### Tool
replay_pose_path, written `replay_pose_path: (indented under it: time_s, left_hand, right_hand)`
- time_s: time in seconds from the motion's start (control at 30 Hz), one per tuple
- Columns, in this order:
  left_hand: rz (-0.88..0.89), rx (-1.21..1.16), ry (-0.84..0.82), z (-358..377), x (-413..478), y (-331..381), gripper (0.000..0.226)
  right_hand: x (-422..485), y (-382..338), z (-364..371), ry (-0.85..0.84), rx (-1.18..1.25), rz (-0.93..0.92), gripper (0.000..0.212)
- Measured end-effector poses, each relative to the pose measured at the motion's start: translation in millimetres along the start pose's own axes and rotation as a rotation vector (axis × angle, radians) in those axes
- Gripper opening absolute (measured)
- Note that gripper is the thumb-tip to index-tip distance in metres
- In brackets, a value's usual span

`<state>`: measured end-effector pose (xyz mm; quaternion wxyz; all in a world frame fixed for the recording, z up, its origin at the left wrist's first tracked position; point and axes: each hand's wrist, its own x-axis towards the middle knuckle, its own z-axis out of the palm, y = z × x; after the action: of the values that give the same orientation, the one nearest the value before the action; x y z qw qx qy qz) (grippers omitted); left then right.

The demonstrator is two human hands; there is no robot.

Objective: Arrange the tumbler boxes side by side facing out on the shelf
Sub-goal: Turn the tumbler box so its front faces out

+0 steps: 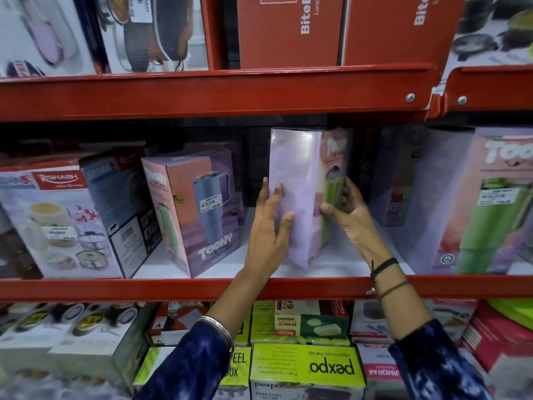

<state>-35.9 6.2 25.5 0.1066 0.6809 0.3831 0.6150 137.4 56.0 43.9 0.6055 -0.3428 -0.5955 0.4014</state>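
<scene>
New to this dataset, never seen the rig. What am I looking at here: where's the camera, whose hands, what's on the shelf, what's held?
There is no robot: a person wears one wide-angle camera on the head, looking forward and down at their own two hands. That is the only view.

The red shelf in the middle holds Toony tumbler boxes. One blue-tumbler box stands left of centre, turned at an angle. A green-tumbler box stands at the right, front facing out.

The left hand and right hand grip a third tumbler box between them. It stands upright with its plain lilac side toward the camera and its printed front turned right.

At far left are food-container boxes.
</scene>
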Motion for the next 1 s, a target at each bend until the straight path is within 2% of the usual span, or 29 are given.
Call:
replay_pose_path:
  time_s: [0.1, 0.17, 0.37, 0.73, 0.8, 0.9, 1.0]
  left_hand:
    - [-0.047, 0.117, -0.05, 0.3, -2.2, -4.2, 0.078]
    - [-0.08, 0.208, -0.031, -1.3, -1.8, -6.7, 0.082]
    - [-0.168, 0.196, -0.095, -9.8, 4.1, -17.7, 0.061]
    - [-0.188, 0.13, -0.123, -17.8, 0.2, -25.3, 0.057]
    - [-0.164, 0.114, -0.122, -23.4, -6.5, -21.1, 0.054]
    - [-0.044, 0.141, -0.015, -40.4, -23.2, -10.7, 0.048]
    - [0.112, 0.173, 0.098, -68.6, -37.6, -4.0, 0.044]
  right_hand:
    - [-5.6, -0.3, -1.7, 0.12, -0.037, -0.081, 0.062]
    - [-9.2, 1.7, -4.5, 0.185, -0.083, -0.117, 0.047]
    - [-20.3, 8.0, -3.5, 0.266, -0.117, -0.136, 0.037]
    - [-37.0, 14.1, 15.4, 0.369, -0.133, -0.053, 0.033]
    - [-45.2, 9.4, 27.5, 0.442, -0.159, -0.058, 0.035]
    - [-61.9, -1.2, 55.0, 0.567, -0.159, -0.178, 0.032]
    - [-75.4, -10.8, 92.0, 0.511, -0.096, -0.288, 0.023]
